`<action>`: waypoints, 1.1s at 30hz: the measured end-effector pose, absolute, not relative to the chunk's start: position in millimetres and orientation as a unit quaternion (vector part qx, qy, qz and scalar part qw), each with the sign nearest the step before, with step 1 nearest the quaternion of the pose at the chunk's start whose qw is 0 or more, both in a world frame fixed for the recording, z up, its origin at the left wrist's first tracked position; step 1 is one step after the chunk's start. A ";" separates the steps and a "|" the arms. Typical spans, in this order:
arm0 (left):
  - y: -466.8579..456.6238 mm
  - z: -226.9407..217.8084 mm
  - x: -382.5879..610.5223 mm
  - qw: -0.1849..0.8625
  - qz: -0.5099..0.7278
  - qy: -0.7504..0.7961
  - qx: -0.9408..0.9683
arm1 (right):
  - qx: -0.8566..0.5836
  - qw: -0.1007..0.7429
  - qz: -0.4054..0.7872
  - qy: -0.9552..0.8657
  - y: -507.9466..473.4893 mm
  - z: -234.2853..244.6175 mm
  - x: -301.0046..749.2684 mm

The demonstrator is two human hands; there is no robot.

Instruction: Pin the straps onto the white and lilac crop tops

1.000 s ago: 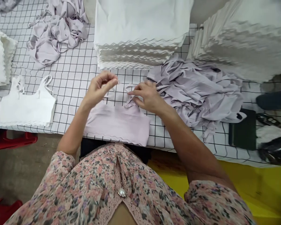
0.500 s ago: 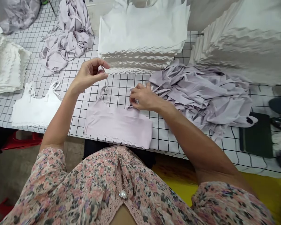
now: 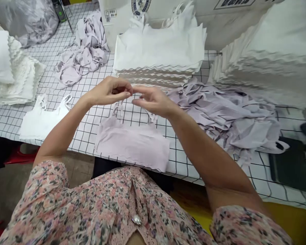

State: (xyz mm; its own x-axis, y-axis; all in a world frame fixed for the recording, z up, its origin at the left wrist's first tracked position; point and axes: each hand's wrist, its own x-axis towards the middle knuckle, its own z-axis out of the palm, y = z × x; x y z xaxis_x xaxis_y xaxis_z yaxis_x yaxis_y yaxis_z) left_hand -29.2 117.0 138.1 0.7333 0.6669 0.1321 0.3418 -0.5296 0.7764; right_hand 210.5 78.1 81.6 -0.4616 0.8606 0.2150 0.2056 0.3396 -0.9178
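Observation:
A pale lilac camisole top (image 3: pixel 132 144) lies flat at the near edge of the grid-patterned table (image 3: pixel 86 88). Both of its thin straps rise from the cloth to my hands. My left hand (image 3: pixel 109 91) is raised above the top, fingers pinched on the left strap. My right hand (image 3: pixel 153 101) hovers beside it, fingertips almost touching the left hand, pinching the right strap. A white camisole top (image 3: pixel 42 120) lies flat to the left.
A heap of lilac tops (image 3: pixel 226 112) lies to the right, another lilac heap (image 3: pixel 84 58) at the back left. Stacks of white tops (image 3: pixel 160 58) stand behind, with more at the left (image 3: pixel 12 75) and right (image 3: pixel 265 64). A dark flat object (image 3: pixel 290 166) sits at the right edge.
My right hand has lifted off the lilac top with its strap and moved left to meet my left hand. The camera view has tilted up.

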 end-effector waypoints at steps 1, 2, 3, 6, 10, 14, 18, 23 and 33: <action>113.7 142.0 -28.6 0.369 0.202 0.293 0.859 | -0.320 0.348 0.506 -0.721 85.6 83.9 196.5; 111.0 145.0 -29.3 0.356 0.199 0.292 0.865 | -0.278 0.327 0.560 -0.709 93.6 85.1 186.0; 108.8 146.9 -31.0 0.346 0.202 0.293 0.868 | -0.240 0.306 0.603 -0.696 101.6 85.6 178.7; 105.4 148.1 -41.8 0.322 0.220 0.303 0.870 | -0.172 0.250 0.674 -0.673 121.5 85.2 168.9; 106.3 145.2 -64.0 0.281 0.234 0.305 0.879 | -0.174 0.236 0.691 -0.661 133.1 86.2 162.2; 108.8 135.5 -92.4 0.222 0.283 0.322 0.875 | -0.238 0.256 0.679 -0.646 133.1 86.5 151.7; 107.6 117.8 -121.5 0.196 0.340 0.366 0.844 | -0.260 0.258 0.651 -0.665 132.9 76.8 139.5; 102.7 99.8 -143.9 0.115 0.322 0.343 0.875 | -0.288 0.285 0.653 -0.640 133.1 66.5 123.6; 5.4 78.1 -128.0 -0.072 0.192 0.257 0.944 | -0.314 0.251 0.615 -0.679 107.8 74.8 131.4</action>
